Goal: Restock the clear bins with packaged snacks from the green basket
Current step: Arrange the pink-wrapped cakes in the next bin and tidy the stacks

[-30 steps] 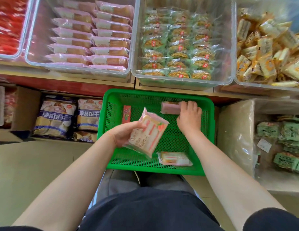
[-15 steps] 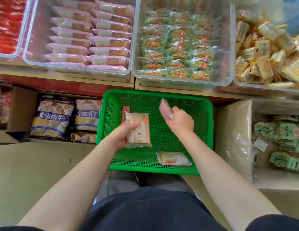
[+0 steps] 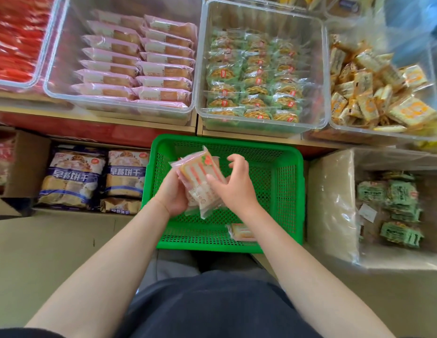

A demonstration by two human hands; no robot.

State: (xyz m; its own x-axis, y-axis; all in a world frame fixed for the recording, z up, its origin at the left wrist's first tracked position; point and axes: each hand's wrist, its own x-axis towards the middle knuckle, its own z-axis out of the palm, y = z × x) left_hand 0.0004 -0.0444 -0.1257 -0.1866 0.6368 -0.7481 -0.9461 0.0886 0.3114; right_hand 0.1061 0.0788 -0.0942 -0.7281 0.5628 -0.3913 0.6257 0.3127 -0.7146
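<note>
While left hand [image 3: 172, 197] grips pink snack packets [image 3: 200, 178] above green basket [image 3: 289, 191], right hand [image 3: 233, 185] pinches them; leftward bags [image 3: 72, 178] read 早餐饼干.

A: The basket [image 3: 288, 191] is bright green, a perforated grid; the packet [image 3: 200, 172] above it shows pink and white stripes.

B: Behind the basket, one bin [image 3: 119, 64] holds pale pink wrappers; another [image 3: 261, 76] green ones with red labels.
</note>
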